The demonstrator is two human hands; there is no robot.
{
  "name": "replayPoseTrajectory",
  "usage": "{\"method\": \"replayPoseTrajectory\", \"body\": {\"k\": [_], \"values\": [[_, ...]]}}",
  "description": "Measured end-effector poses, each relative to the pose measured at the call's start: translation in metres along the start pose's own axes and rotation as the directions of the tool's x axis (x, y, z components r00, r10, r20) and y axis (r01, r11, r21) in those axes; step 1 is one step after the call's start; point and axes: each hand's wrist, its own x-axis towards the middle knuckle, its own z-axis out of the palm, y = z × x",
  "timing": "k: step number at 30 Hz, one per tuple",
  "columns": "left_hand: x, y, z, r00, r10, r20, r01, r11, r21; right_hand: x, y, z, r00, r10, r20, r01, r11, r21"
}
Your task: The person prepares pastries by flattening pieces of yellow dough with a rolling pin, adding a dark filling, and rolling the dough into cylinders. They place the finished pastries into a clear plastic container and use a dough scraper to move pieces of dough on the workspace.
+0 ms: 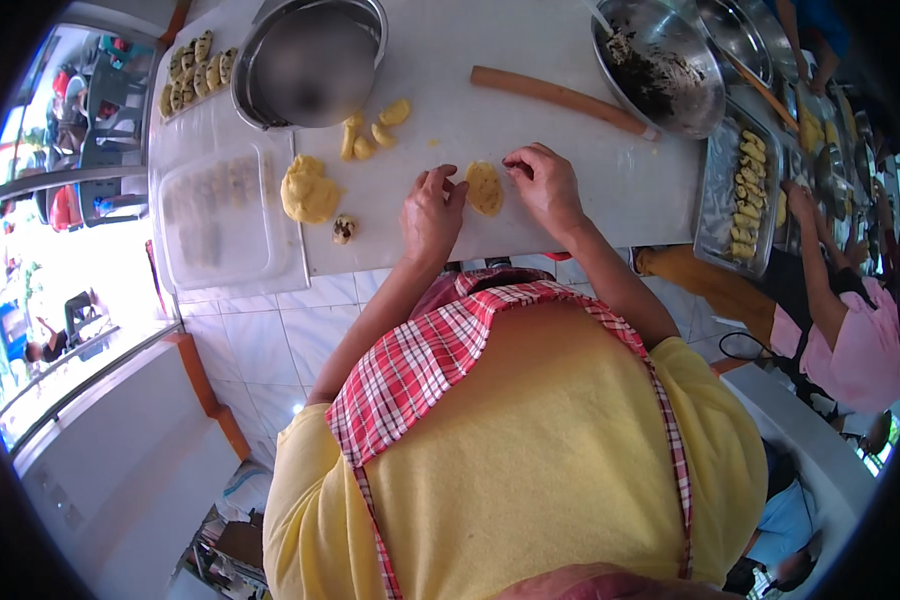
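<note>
A flattened oval of yellow dough (484, 189) lies on the pale tabletop between my hands. My left hand (433, 210) is just left of it, fingers curled and apart, the fingertips close to the dough's edge. On the other side my right hand (546, 184) is raised a little, its thumb and index fingertips near each other; whether something small is between them I cannot tell. Left of my left hand sit a dough piece with dark filling (344, 229) and a big lump of yellow dough (309, 190). Several small dough pieces (363, 147) lie behind them.
A wooden rolling pin (559, 94) lies behind my right hand, beside a steel bowl with dark filling (664, 82). Another steel bowl (240, 90) stands back left, near a translucent plastic lid (217, 277) and filled rolls (187, 81). At right, a person stands by a metal tray of rolls (709, 217).
</note>
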Motion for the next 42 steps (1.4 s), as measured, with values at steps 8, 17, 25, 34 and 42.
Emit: {"method": "replayPoseTrajectory", "body": {"k": [8, 17, 25, 34, 42], "values": [[0.008, 0.001, 0.011, 0.996, 0.060, 0.068, -0.060, 0.998, 0.005, 0.006, -0.009, -0.010, 0.998, 0.055, 0.043, -0.064, 0.968, 0.245], [-0.006, 0.015, -0.005, 0.965, 0.261, -0.017, -0.254, 0.949, 0.186, -0.014, -0.005, -0.010, 0.984, -0.161, 0.074, 0.157, 0.986, 0.051], [-0.016, -0.001, 0.012, 0.969, 0.246, 0.030, -0.243, 0.921, 0.305, -0.019, 0.001, 0.003, 0.935, -0.349, 0.071, 0.355, 0.927, -0.122], [-0.026, -0.003, -0.003, 0.914, 0.387, -0.124, -0.339, 0.893, 0.296, 0.070, 0.074, -0.025, 0.887, -0.436, -0.153, 0.170, 0.614, -0.771], [-0.037, -0.017, 0.010, 0.897, 0.432, -0.094, -0.363, 0.842, 0.400, 0.025, 0.033, -0.035, 0.916, -0.392, 0.084, 0.395, 0.846, -0.358]]}}
